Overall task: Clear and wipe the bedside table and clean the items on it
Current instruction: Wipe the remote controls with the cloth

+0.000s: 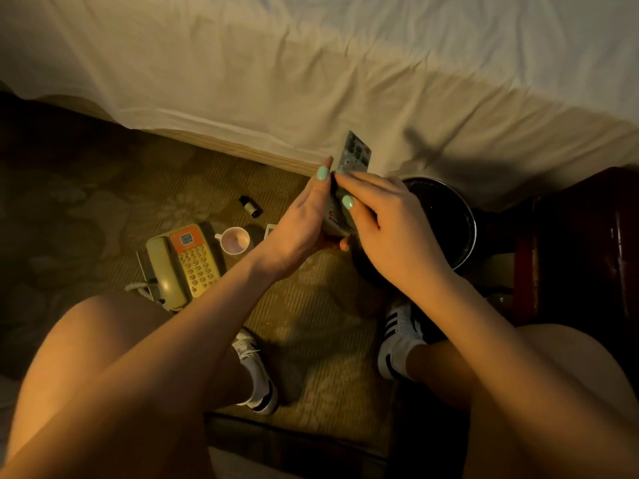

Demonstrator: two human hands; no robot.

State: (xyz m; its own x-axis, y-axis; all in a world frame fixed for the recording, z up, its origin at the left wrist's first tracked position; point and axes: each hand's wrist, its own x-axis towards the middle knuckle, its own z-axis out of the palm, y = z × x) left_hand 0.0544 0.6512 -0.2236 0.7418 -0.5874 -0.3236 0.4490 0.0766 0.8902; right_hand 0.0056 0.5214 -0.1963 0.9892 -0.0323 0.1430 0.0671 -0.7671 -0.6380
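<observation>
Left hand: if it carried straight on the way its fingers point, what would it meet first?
Probably the white bed sheet hanging over the bed's edge; the left hand, holding the remote control, points that way with nothing visible between. Depth is unclear.

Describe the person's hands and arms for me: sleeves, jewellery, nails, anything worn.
The left hand and right hand are bare, with no gloves. The nails that show wear mint-green polish. No ring, watch or bracelet is visible on either hand or wrist. Both forearms are uncovered; no sleeve reaches into view.
</observation>
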